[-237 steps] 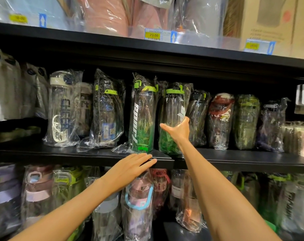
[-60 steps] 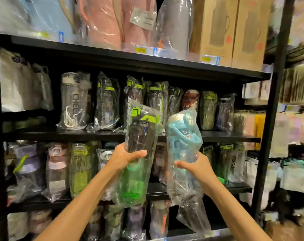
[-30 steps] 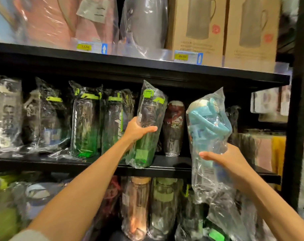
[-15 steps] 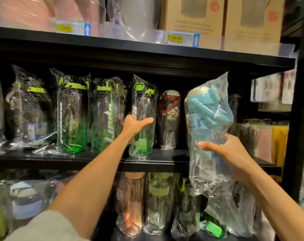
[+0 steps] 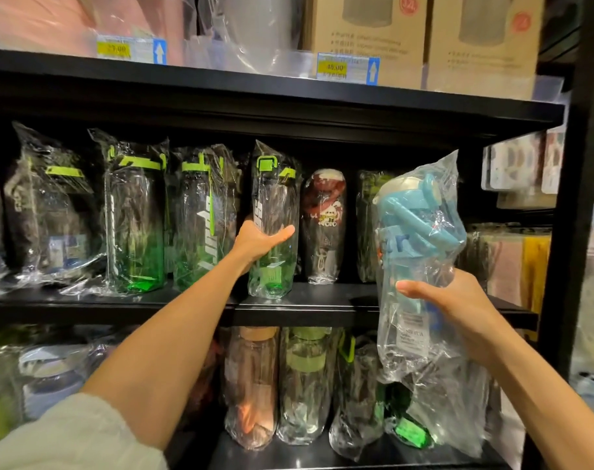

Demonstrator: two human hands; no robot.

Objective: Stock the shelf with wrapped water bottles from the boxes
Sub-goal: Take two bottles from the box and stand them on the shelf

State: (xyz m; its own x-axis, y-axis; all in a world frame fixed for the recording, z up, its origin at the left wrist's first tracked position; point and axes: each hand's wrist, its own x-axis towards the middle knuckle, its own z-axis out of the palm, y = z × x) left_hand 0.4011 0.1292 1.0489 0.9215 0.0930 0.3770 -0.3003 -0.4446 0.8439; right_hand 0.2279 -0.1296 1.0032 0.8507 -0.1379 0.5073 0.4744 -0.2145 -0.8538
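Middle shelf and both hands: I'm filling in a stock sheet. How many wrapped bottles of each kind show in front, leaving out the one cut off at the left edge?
Lime-lidded bottles: 4, one in the left hand
Red-brown patterned bottle: 1
Blue bottle, in the right hand: 1
Half-hidden bottle behind it, colour unclear: 1
Total: 7

Black middle shelf runs 9 to 3 o'clock across the view. Standing on it, in clear wrap: a dark bottle with a lime lid at 9 o'clock, two green-tinted bottles toward centre, a green-lidded bottle at centre near the front edge, and a red-capped printed bottle just beside it toward 3 o'clock.
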